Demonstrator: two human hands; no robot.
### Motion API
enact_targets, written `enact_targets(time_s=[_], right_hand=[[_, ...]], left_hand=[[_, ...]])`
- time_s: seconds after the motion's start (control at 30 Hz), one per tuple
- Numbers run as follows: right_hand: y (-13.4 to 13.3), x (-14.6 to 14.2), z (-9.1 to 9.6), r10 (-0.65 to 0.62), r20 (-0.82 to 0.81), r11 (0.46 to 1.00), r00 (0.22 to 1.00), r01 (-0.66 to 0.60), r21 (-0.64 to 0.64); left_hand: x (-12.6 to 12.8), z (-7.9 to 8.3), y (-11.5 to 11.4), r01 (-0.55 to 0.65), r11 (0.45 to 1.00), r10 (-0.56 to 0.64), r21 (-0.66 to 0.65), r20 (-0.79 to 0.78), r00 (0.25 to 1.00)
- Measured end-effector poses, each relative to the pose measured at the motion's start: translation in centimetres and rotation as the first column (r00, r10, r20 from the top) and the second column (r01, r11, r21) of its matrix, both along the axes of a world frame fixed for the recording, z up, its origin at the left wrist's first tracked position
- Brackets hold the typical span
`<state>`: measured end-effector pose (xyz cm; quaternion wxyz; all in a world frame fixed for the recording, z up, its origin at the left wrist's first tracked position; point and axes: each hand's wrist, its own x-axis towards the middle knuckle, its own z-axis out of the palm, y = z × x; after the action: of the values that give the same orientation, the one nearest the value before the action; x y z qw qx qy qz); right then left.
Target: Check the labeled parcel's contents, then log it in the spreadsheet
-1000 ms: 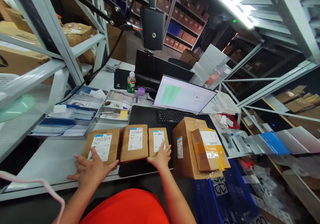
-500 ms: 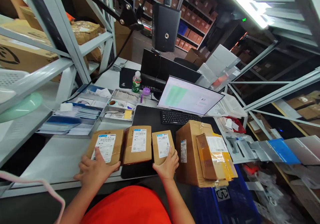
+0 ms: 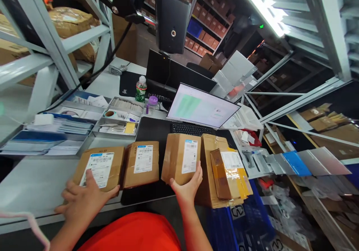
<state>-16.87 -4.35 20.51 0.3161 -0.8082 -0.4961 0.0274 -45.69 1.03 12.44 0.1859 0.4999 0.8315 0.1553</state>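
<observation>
At the desk [image 3: 28, 178] here, a right hand [image 3: 187, 187] clamps a labelled carton [image 3: 177, 155] beside a bigger box [image 3: 206, 155], seemingly positioning it, the left hand [image 3: 84, 198] touches the leftmost carton [image 3: 114, 169], fingers apart, and shifting either needs firm grip.

Brown cartons [image 3: 141, 180], white labels [image 3: 143, 161], pale monitor [image 3: 203, 107] with green block [image 3: 188, 107]
Before monitor: black keyboard [image 3: 187, 129], then the cartons, labels blue-banded on top with black barcode stripes [image 3: 145, 150]; right-front of it: yellow tape [image 3: 243, 182] on brown box [image 3: 220, 176]; left of it: green bottle [image 3: 140, 91], white cap [image 3: 142, 78], purple jar lid [image 3: 153, 100]; well in front: solid red shirt [image 3: 131, 233]
</observation>
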Motion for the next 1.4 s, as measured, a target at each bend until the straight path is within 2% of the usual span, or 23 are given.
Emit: enact_targets(time_s=[0.07,0.13,0.17,0.27,0.37,0.43,0.5,0.63,0.73,0.8,0.83,0.87,0.93,0.97,1.0,1.1,1.2,1.27,1.33,1.4], right_hand=[[-0.4,-0.2,1.4,0.117,-0.061,0.993,0.991,-0.115,0.032],[-1.0,-0.7,2.6,0.266,-0.05,0.964,0.963,-0.264,0.04],[-1.3,-1.0,3.1,0.28,-0.034,0.96,0.959,-0.279,0.035],[-1.5,-1.6,3.9,0.19,0.01,0.982,0.982,-0.19,0.017],[-1.3,-1.6,4.1,0.236,0.018,0.972,0.972,-0.236,0.02],[-1.1,-1.3,4.1,0.197,0.015,0.98,0.98,-0.197,0.04],[-1.0,-1.2,4.2,0.124,-0.001,0.991,0.992,-0.124,0.057],[-1.5,-1.7,4.6,0.21,-0.023,0.976,0.977,-0.208,0.066],[-1.9,-2.7,4.8,0.167,-0.02,0.983,0.986,-0.165,0.084],[-2.0,-3.4,4.7,0.187,-0.003,0.979,0.982,-0.186,0.077],[-2.0,-3.7,4.6,0.193,0.017,0.978,0.981,-0.194,0.07],[-2.0,-4.1,4.4,0.189,0.043,0.979,0.981,-0.191,0.064],[-2.0,-5.1,3.9,0.183,0.097,0.981,0.978,-0.188,0.052],[-2.0,-5.5,3.7,0.204,0.118,0.976,0.972,-0.21,0.046],[-2.1,-6.0,3.4,0.239,0.137,0.968,0.961,-0.247,0.043],[-2.6,-7.0,3.0,0.319,0.164,0.941,0.933,-0.332,0.058],[-2.9,-6.3,3.0,0.371,0.091,0.917,0.924,-0.38,0.119],[-2.8,-4.8,2.8,0.423,-0.056,0.896,0.904,-0.408,0.177],[-2.2,-2.8,2.7,0.443,-0.282,0.893,0.851,-0.394,0.215],[-1.6,-1.2,2.7,0.45,-0.533,0.891,0.717,-0.402,0.211]], left_hand=[[-0.1,-0.1,0.0,0.008,1.0,-0.008,0.012,0.003,1.0],[-0.2,-0.3,0.0,0.001,1.0,-0.001,0.019,0.014,1.0],[-0.2,-0.4,0.0,-0.006,1.0,0.006,0.023,0.019,1.0],[-0.3,-0.7,0.1,-0.023,0.999,0.022,0.046,0.019,1.0],[-0.5,-1.1,0.1,-0.015,0.999,0.013,0.052,0.029,0.999],[-0.6,-1.1,0.1,-0.013,0.999,0.011,0.045,0.049,0.999],[-0.6,-0.8,0.0,-0.023,0.999,0.02,0.047,0.064,0.998],[0.0,0.7,-0.1,-0.02,0.999,0.012,0.037,0.198,0.98],[0.9,1.3,0.3,0.002,0.982,-0.057,0.191,0.281,0.958],[1.9,1.2,0.6,0.018,0.948,-0.156,0.317,0.417,0.895],[2.6,1.2,0.7,0.034,0.941,-0.222,0.336,0.541,0.811],[3.4,1.4,0.7,0.048,0.943,-0.268,0.328,0.67,0.692],[5.1,2.2,0.4,0.093,0.958,-0.282,0.27,0.843,0.457],[5.9,3.0,0.2,0.126,0.959,-0.282,0.252,0.88,0.382],[6.6,3.9,-0.1,0.137,0.956,-0.29,0.258,0.895,0.34],[7.5,7.0,-0.8,0.122,0.965,-0.262,0.234,0.904,0.339],[7.0,8.6,-1.0,0.09,0.979,-0.201,0.183,0.942,0.27],[6.2,8.7,-1.0,0.077,0.989,-0.142,0.128,0.966,0.215],[5.3,8.5,-1.0,0.096,0.992,-0.1,0.082,0.975,0.197],[4.6,8.4,-1.1,0.148,0.986,-0.104,0.072,0.97,0.218]])
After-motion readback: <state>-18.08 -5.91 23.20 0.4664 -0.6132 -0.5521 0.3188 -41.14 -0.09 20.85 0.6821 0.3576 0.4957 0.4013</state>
